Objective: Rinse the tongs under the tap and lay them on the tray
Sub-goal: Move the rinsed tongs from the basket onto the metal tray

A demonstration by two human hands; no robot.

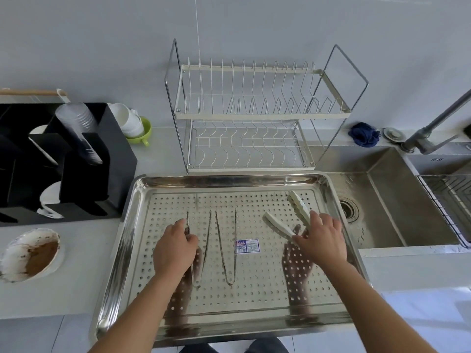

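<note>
Your left hand (175,247) pinches the left metal tongs (207,235) and your right hand (322,240) grips the white tongs (299,207). Both pairs are on the tray (229,180), and the middle tongs (230,276) lie free. Likely either nothing is rinsed yet or you're finishing; the tap (433,123) stands well apart.
</note>
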